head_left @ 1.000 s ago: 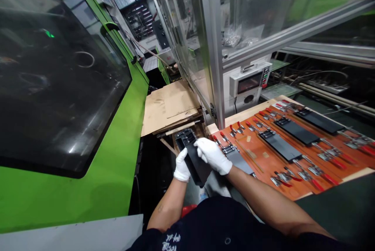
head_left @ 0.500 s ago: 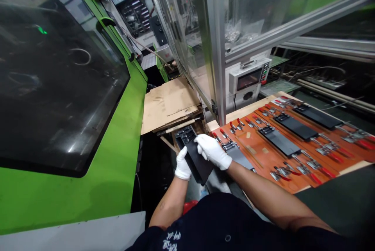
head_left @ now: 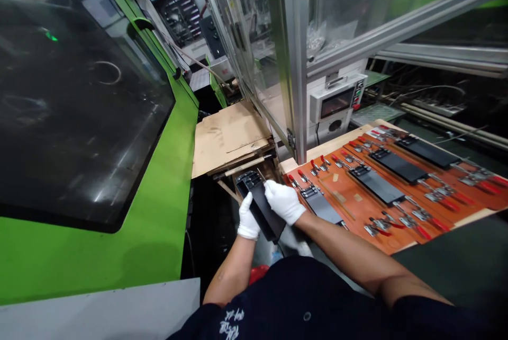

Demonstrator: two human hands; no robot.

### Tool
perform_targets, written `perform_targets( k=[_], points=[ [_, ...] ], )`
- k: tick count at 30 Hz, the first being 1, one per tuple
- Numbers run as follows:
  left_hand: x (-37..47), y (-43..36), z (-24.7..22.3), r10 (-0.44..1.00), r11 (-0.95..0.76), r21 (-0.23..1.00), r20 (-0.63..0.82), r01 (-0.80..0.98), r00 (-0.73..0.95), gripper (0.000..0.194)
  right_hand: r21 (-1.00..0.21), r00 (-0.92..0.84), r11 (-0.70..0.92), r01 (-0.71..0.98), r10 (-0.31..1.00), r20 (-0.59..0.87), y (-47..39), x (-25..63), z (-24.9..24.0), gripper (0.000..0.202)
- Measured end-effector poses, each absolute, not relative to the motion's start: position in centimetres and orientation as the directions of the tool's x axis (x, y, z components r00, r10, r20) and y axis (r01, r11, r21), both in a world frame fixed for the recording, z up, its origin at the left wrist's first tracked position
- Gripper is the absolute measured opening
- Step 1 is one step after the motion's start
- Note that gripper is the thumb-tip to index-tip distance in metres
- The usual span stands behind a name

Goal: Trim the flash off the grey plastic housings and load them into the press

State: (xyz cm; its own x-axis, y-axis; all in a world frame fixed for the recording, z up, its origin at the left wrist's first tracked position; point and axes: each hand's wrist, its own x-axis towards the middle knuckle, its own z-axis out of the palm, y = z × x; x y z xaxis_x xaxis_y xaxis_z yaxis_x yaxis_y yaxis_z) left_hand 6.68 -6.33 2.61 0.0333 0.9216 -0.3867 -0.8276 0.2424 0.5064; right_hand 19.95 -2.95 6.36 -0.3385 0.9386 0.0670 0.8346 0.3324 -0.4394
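A long black plastic part (head_left: 265, 212), box-shaped with ribbed compartments at its far end, is tilted in front of my body. My gloved left hand (head_left: 248, 218) grips its left side, with the thumb up along the edge. Over the right edge of the part is my gloved right hand (head_left: 284, 202), its fingers closed on a thin, pointed tool (head_left: 260, 173). The tool's tip sticks out beyond the fingers near the ribbed end; its handle is hidden in the glove, so its exact kind is unclear.
To the right, an orange board (head_left: 337, 197) carries several black plates (head_left: 375, 185) and red-handled toggle clamps (head_left: 413, 224). Cardboard sheets (head_left: 230, 136) lie ahead. A green machine (head_left: 159, 191) stands at left; an aluminium-framed enclosure (head_left: 296, 91) rises ahead.
My right hand has shifted slightly left and turned, and the thin tool now shows beyond its fingers. The black part has tilted a little in my left hand.
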Motion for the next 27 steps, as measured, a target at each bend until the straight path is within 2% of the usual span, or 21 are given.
perform_targets(
  k=[2,6,11,15,19,23,27],
  points=[
    [6.7,-6.6,2.8,0.908,0.237,0.501,-0.418,-0.832,0.007,0.030,-0.377,-0.323,0.307,0.874,0.946,0.023,-2.7,19.9,6.4,0.039],
    [7.0,-6.9,3.4,0.905,0.215,0.526,-0.424,-0.823,-0.035,0.025,-0.364,-0.365,0.391,0.845,0.920,0.140,-2.9,19.6,6.7,0.043],
    [6.9,-7.1,4.0,0.924,0.206,0.517,-0.381,-0.831,-0.008,0.031,-0.375,-0.301,0.292,0.880,0.953,0.038,-2.8,19.5,6.8,0.036],
    [6.9,-6.8,4.0,0.913,0.178,0.517,-0.404,-0.837,-0.055,0.024,-0.381,-0.382,0.413,0.827,0.911,0.159,-3.0,19.4,6.5,0.044],
    [7.3,-6.5,3.6,0.921,0.159,0.526,-0.385,-0.836,-0.067,0.029,-0.405,-0.353,0.342,0.848,0.934,0.050,-2.7,19.4,6.3,0.039],
    [7.4,-6.3,3.2,0.920,0.136,0.566,-0.377,-0.813,-0.108,0.025,-0.408,-0.384,0.397,0.822,0.916,0.118,-1.9,19.7,6.3,0.043],
    [7.4,-6.1,2.9,0.924,0.199,0.584,-0.379,-0.787,-0.047,0.031,-0.435,-0.330,0.282,0.855,0.943,-0.037,-0.8,20.5,6.5,0.039]
  ],
)
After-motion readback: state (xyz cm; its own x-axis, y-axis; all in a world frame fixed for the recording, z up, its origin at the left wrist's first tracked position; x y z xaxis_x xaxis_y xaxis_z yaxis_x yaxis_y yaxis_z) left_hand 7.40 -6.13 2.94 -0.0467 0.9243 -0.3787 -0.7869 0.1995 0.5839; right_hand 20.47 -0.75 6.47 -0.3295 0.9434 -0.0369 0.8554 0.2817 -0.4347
